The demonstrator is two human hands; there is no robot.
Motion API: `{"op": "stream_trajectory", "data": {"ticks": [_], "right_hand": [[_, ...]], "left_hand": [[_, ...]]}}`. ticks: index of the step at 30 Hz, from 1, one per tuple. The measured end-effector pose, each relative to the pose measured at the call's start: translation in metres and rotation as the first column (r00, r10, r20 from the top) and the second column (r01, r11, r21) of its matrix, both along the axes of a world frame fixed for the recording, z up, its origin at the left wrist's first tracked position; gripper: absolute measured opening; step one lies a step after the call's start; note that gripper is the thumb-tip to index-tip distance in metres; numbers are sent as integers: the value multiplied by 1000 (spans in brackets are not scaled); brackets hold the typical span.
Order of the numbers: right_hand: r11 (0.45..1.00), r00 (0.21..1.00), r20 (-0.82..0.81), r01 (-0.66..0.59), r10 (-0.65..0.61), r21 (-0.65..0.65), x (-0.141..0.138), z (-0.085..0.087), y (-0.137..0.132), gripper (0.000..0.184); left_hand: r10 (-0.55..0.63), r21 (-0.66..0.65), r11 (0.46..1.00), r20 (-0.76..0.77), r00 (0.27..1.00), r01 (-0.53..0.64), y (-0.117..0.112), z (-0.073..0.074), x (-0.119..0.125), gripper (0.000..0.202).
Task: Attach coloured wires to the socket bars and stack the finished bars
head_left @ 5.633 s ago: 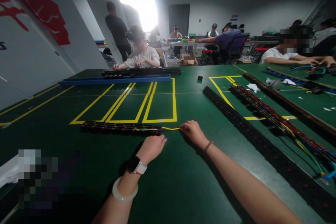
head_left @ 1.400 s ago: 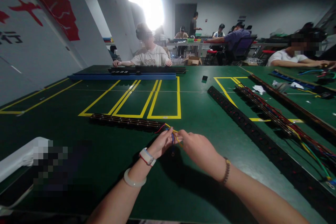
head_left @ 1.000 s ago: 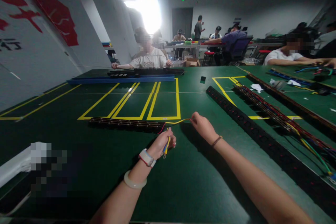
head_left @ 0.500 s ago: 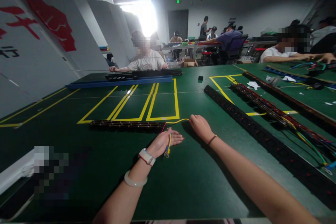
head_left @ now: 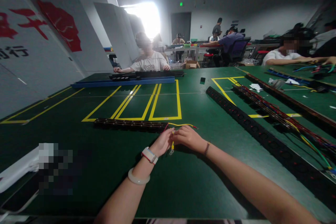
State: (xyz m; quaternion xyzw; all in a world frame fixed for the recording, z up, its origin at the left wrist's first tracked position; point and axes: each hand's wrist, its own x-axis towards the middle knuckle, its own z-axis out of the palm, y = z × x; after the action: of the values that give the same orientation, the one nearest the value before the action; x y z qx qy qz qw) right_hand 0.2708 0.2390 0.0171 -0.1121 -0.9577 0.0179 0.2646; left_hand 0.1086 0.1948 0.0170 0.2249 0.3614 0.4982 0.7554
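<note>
Green bench mat [head_left: 168, 182] with yellow tape boxes, shared workshop, other people seated at the far edge and at the tables behind.

Both hands meet just in front of the right end of the short black socket strip [head_left: 130, 125]. Left hand [head_left: 164, 142] is pinched shut on the thin coloured wire leads [head_left: 172, 146] coming out of that end. Right hand [head_left: 187, 137] is closed on the same bunch, fingertips against the left's. One yellow lead [head_left: 183, 124] lies loose on the mat just past them.

Handling, my read: leads are light, limp and springy, and they slip in a loose pinch. Grip on the insulation close to the metal ring lugs, not on the lugs. No hard pull, since the strip end anchors them.

Also on the mat: long black socket strip [head_left: 252, 126] and a wired harness strip [head_left: 275, 113], both well apart to the right.

Writing: big red brush characters on the white wall panel [head_left: 57, 24], cropped; black characters below them, not readable. Green sign over the door [head_left: 181, 4] is too small to read. No brand visible on the strips.
</note>
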Motion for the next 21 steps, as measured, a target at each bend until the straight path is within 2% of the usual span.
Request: {"op": "stream_trajectory", "data": {"ticks": [2,4,6,9,13,17,21], "right_hand": [[984,984,-143,81,-104,-161,-3,3,4,23],[933,940,-238,163,-246,-320,-9,10,9,22],[896,910,-259,207,-324,-394,-20,20,13,19],[912,930,-216,212,-299,-350,-45,36,19,19],[955,965,-98,220,-243,-199,-82,46,23,19],[974,975,58,216,-213,-65,-107,43,25,18],[975,965,154,222,-214,-35,-117,36,26,22]], "left_hand": [[-57,8,998,65,996,57,0,1,-2,24],[-93,21,996,85,992,91,0,1,-3,27],[-98,28,995,51,994,97,-1,0,-1,26],[-67,41,997,-36,997,69,-2,2,3,20],[-16,39,999,-109,994,20,-5,8,7,16],[46,20,999,-152,987,-44,-6,9,8,21],[60,4,998,-199,978,-61,-2,3,9,29]]}}
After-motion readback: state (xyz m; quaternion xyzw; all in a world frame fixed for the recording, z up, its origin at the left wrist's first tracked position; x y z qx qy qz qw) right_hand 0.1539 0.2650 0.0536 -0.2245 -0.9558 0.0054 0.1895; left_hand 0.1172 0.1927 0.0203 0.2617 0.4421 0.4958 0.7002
